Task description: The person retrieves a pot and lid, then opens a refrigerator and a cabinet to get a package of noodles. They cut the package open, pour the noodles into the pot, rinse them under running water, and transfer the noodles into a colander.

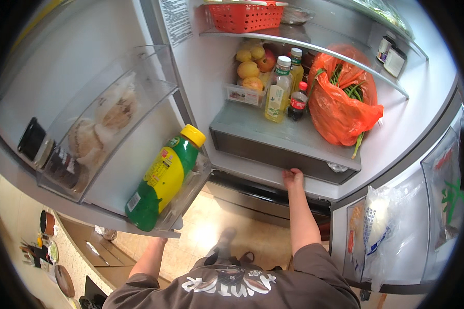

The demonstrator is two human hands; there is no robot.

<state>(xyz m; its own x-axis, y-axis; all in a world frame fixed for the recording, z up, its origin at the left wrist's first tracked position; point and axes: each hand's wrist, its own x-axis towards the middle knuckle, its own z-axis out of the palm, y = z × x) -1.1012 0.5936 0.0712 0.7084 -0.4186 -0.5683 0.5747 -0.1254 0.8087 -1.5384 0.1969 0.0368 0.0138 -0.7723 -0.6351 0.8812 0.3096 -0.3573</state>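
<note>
A two-door refrigerator stands wide open before me. My right hand [293,177] is at the lower front of the grey crisper drawer [263,150], palm turned up and fingers curled against its edge; whether they grip it is unclear. Most of my left hand [160,240] is hidden behind the bottom corner of the left door [112,216]. In that door's lower bin leans a large green and yellow bottle [162,177] with a yellow cap. Above the drawer stand a clear bottle of yellow drink [277,90], a small cola bottle [298,102] and a red plastic bag [340,104] of long green vegetables.
A red basket [245,17] sits on the upper shelf. Yellow fruit [248,69] fills a clear bin at the back left. The right door [390,287] holds bagged food [377,220]. A counter [75,255] with kitchenware lies to the left.
</note>
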